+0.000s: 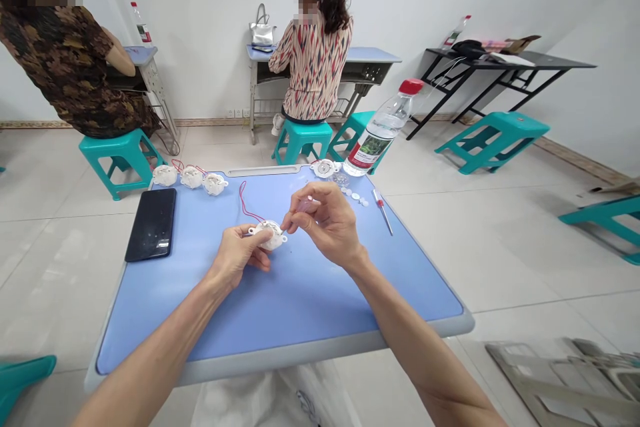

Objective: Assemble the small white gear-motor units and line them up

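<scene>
My left hand [233, 255] is closed on a round white plastic part [274, 241] with small ears at its sides, the thumb pressing its top. From its far side a red wire loop [242, 197] runs out over the desk. My right hand [330, 223] is just right of the part, thumb and forefinger pinched together by its right ear. Whatever those fingertips hold, if anything, is too small to make out. Beyond the right hand lie small white discs [355, 197] and another round part [325, 169], its metal-looking middle facing up.
Three similar white parts [191, 177] with red wires sit at the blue desk's [240, 330] far left corner. A black phone [151, 225] lies left. A water bottle [379, 130] stands back right, near a small red-and-clear screwdriver [383, 212]. Two people sit at desks ahead.
</scene>
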{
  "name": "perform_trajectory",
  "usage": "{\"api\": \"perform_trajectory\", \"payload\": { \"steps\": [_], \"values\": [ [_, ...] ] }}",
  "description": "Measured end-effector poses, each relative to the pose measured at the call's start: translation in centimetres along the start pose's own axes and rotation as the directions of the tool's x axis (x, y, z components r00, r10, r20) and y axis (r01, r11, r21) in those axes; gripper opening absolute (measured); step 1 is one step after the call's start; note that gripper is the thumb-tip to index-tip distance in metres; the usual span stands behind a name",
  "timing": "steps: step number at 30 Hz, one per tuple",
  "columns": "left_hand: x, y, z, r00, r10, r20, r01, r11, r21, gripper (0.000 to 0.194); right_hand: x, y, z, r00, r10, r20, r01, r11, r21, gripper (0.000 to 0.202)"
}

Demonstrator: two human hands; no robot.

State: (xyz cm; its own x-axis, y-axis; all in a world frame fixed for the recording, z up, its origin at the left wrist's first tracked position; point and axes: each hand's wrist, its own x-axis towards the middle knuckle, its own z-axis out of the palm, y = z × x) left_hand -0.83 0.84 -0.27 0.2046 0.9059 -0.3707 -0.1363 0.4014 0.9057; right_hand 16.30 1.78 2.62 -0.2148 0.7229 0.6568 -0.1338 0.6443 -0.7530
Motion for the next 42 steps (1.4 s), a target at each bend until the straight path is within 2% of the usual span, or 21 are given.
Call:
{"api": "perform_trajectory", "payload": {
  "steps": [6,13,24,31,34,42],
  "values": [
    [-0.1,0.0,0.0,1.0,-0.002,-0.002,0.002,1.0,0.002,0.03,-0.3,-0.2,-0.6,0.996,0.031,0.081,-0.029,0.999,-0.019,0.032],
    [0.0,0.1,0.1,1.0,-0.001,0.001,0.001,1.0,0.003,0.03,-0.3,0.2,-0.6,0.999,-0.036,0.016,0.037,0.997,-0.073,0.025],
    [-0.1,0.1,0.1,1.0,0.005,0.007,-0.005,1.0,0.009,0.028,-0.1,-0.4,0.0,1.0,0.008,-0.028,-0.009,1.0,-0.01,0.016],
    [-0.1,0.2,0.1,1.0,-0.002,0.005,0.002,1.0,0.011,0.03,-0.1,-0.6,-0.6,0.997,0.001,0.077,0.004,0.998,-0.063,0.028],
    [-0.1,0.2,0.1,1.0,-0.006,0.005,0.006,1.0,0.013,0.029,-0.1,-0.7,-1.0,0.992,0.01,0.125,0.0,0.997,-0.077,0.027],
    [-0.2,0.2,0.2,1.0,0.011,0.014,-0.011,1.0,0.024,0.029,-0.4,-0.4,-0.7,0.998,-0.013,0.056,0.016,0.998,-0.056,0.02]
  ]
}}
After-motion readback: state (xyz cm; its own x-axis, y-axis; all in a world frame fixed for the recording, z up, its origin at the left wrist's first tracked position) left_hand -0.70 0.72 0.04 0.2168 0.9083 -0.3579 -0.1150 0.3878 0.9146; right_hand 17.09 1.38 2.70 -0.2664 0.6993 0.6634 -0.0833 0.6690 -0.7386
